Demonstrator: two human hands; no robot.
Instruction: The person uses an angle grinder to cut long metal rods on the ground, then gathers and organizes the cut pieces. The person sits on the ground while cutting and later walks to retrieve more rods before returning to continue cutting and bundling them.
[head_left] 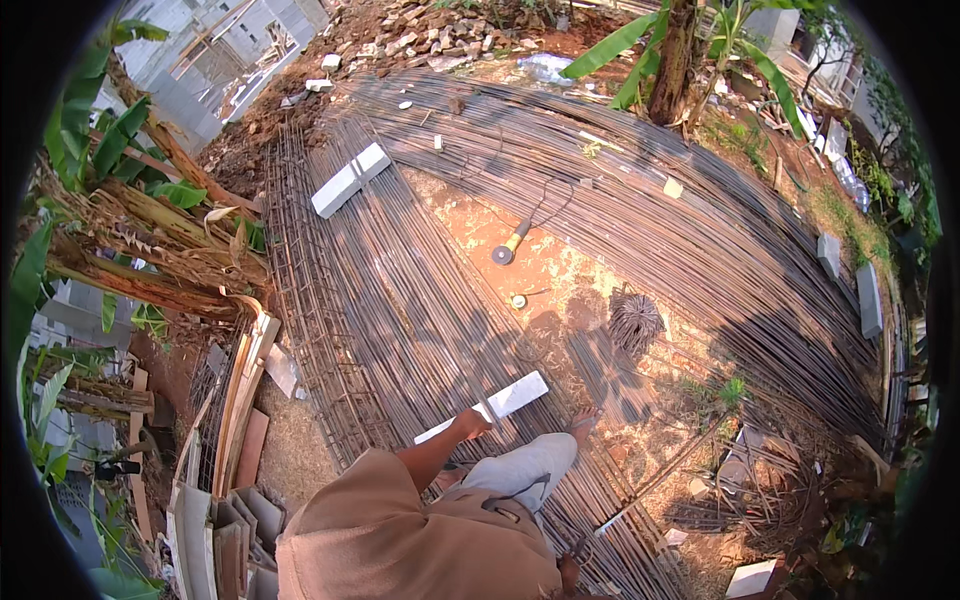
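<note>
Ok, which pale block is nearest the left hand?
The block partly hidden by the left hand, near the knee; other pale blocks lie farther off.

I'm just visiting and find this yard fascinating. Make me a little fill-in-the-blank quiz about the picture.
1. The person's ____ hand is at the nearer pale block on the steel bars.
2. The dark bundle of wire lies to the ____ of the angle grinder.
3. The person's top is coloured ____.

Missing words: left; right; brown.

Two dark-banded pale blocks (pixel 515 396) (plus one grinder (pixel 513 244)).
</note>
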